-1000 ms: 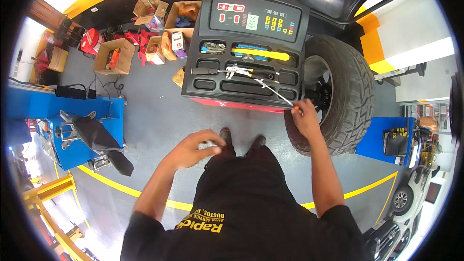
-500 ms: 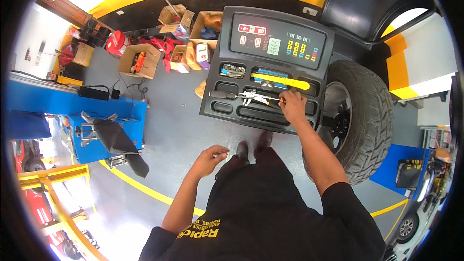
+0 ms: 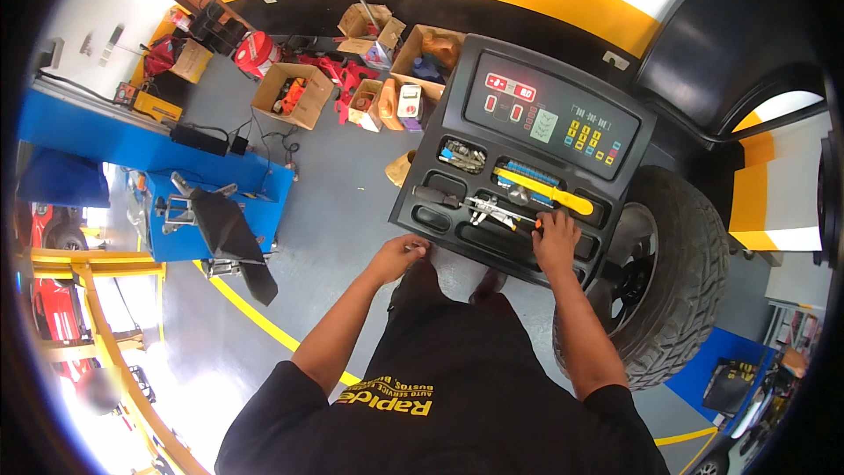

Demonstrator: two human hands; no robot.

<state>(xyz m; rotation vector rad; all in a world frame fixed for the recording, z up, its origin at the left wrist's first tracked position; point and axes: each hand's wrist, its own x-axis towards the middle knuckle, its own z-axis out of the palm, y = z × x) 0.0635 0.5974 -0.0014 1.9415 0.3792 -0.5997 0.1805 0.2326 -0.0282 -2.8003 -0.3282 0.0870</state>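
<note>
At the right part of a black wheel balancer's tool tray [image 3: 424, 243], my right hand [image 3: 556, 244] has its fingers bent down around a small orange-ended piece [image 3: 538, 224], mostly hidden by them. Left of it lies a black-handled screwdriver [image 3: 437, 197], its shaft reaching toward that hand across some silver metal pliers-like tools [image 3: 489, 209]. Behind these, a yellow-handled tool [image 3: 554, 194] rests across blue-and-white wheel weights [image 3: 520, 179]. My left hand [image 3: 397, 259] is curled at the tray's front left corner, thumb and fingers together; what they hold, if anything, is too small to make out.
Above the tray is a control panel [image 3: 549, 114] with lit red displays. A large tyre [image 3: 681, 290] stands upright close on the right. Cardboard boxes [image 3: 303, 92] and a red bucket [image 3: 256, 54] stand back left; a blue machine [image 3: 220, 211] is at left.
My left hand has moved up and forward to the tray's front corner. My right hand stays by the orange-ended piece. The view has shifted, so the tray appears lower and more tilted.
</note>
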